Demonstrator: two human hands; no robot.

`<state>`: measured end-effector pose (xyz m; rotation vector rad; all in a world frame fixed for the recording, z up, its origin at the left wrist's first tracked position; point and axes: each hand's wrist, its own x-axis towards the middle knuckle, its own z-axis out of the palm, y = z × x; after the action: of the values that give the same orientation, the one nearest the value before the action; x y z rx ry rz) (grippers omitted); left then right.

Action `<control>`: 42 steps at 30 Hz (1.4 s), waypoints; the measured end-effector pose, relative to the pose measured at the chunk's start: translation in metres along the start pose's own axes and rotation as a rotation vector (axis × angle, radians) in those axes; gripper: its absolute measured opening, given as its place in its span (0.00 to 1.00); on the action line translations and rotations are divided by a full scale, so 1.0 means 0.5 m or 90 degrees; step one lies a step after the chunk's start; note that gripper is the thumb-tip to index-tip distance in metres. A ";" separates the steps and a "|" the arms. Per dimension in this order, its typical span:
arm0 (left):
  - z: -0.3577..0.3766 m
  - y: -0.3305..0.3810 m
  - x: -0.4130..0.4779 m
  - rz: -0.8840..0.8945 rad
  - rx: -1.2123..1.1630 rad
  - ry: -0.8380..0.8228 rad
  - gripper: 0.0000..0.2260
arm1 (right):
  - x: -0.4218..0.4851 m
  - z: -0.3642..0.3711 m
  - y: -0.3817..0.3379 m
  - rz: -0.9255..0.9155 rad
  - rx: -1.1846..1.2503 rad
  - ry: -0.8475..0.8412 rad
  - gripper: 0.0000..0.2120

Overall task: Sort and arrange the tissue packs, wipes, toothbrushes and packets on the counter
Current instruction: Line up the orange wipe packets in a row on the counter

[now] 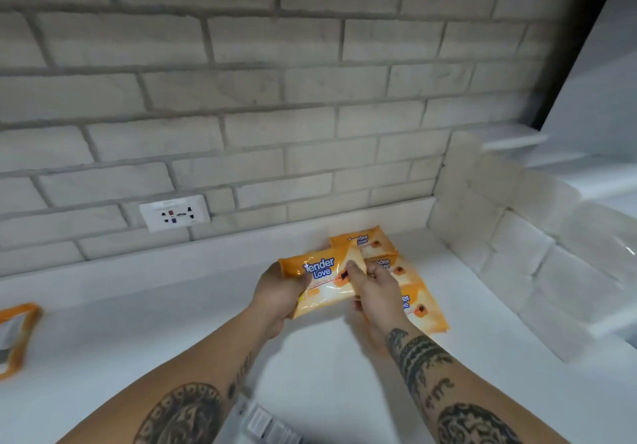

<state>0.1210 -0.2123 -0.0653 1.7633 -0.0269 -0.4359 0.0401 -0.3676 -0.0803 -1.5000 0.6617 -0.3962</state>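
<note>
**Far left, 9 o'clock of the view.** An orange pack (17, 336) lies flat on the white desk (165, 309). It is cut by the frame edge and well apart from the others, so it is probably not yet sorted.

**10 o'clock.** A socket (174, 213) sits in the brick wall (241, 98), just above the desk's back edge.

**6 o'clock, between your forearms.** A clear packet (265, 424) lies on the desk. It is too blurred to tell what it contains.

**Centre.**
- Your left hand (277, 297) grasps the left end of a wipes pack (325, 280), thumb on the printed face and fingers beneath.
- Your right hand (374, 293) pinches the pack's right edge, with fingers curled over the top.
- The pack appears lifted off the desk, label up and slightly tilted.
- The grip at both ends probably lets you square the pack before setting it down.

**Right, 1 to 4 o'clock of the held pack.** A row of packs (425, 309) holds three of the same orange kind. They lie flat and overlapping, labels up, running from the back wall toward you. Their matching orientation suggests you are grouping like with like. The held pack, just beside the row's near side, most likely joins it next.
</note>
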 end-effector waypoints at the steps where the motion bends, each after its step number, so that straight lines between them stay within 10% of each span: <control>1: 0.015 0.000 0.009 0.006 0.017 0.010 0.05 | 0.014 -0.012 0.008 -0.002 -0.010 0.000 0.08; 8: 0.124 0.022 0.055 0.104 0.025 0.021 0.39 | 0.118 -0.067 0.009 -0.033 -0.082 0.099 0.11; 15: 0.204 0.020 0.167 0.154 0.251 0.023 0.23 | 0.227 -0.092 -0.025 -0.110 -0.208 0.035 0.28; 27: 0.239 -0.023 0.269 0.151 0.496 -0.012 0.21 | 0.333 -0.091 0.049 -0.222 -0.699 -0.042 0.19; 42: 0.201 -0.008 0.262 0.192 0.563 -0.071 0.25 | 0.328 -0.082 0.023 -0.143 -0.738 -0.109 0.23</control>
<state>0.2113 -0.3383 -0.1225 2.5395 -0.6413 -0.3140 0.1387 -0.5010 -0.1150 -2.6880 0.6015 -0.0058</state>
